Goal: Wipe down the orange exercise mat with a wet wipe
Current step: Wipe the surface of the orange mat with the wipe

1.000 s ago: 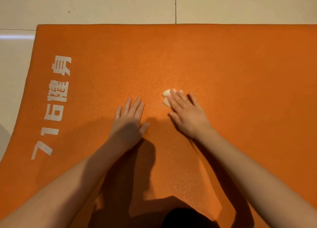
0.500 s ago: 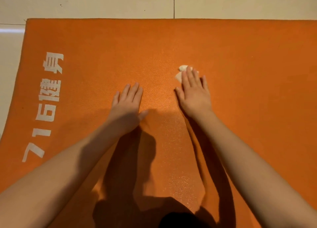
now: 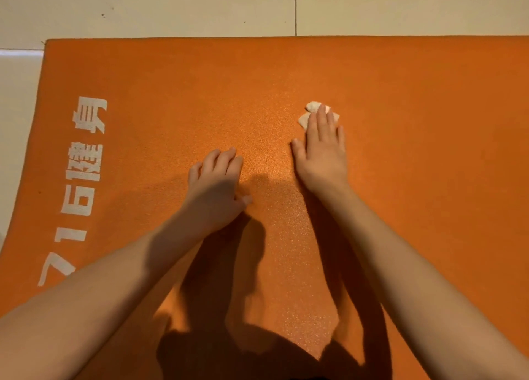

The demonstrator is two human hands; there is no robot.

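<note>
Head view is looking down on a wide orange foam exercise mat (image 3: 415, 208) lying flat on a pale tiled floor (image 3: 171, 4), with tiles showing along 12 o'clock and at 9 o'clock. The person's right hand (image 3: 322, 153) is lying flat with straight fingers, pressing a small crumpled white wet wipe (image 3: 304, 120) onto the mat at about 1 o'clock from the middle. The wipe is peeking out past the fingertips and is not being pinched. The left hand (image 3: 217, 179) is resting on the mat at 9 o'clock of the right one, clear of the wipe, its fingers loosely bent and grasping nothing.

I am judging the job as partway through. A glittering strip is running from between the hands toward 6 o'clock and looks like damp, wiped surface. The broad stretches toward 3 o'clock, 12 o'clock and the white printed lettering (image 3: 83, 173) at 9 o'clock are showing no such sheen — they are probably waiting their turn.

Counting: one mat, one wipe, two bare hands, one line of lettering.
</note>
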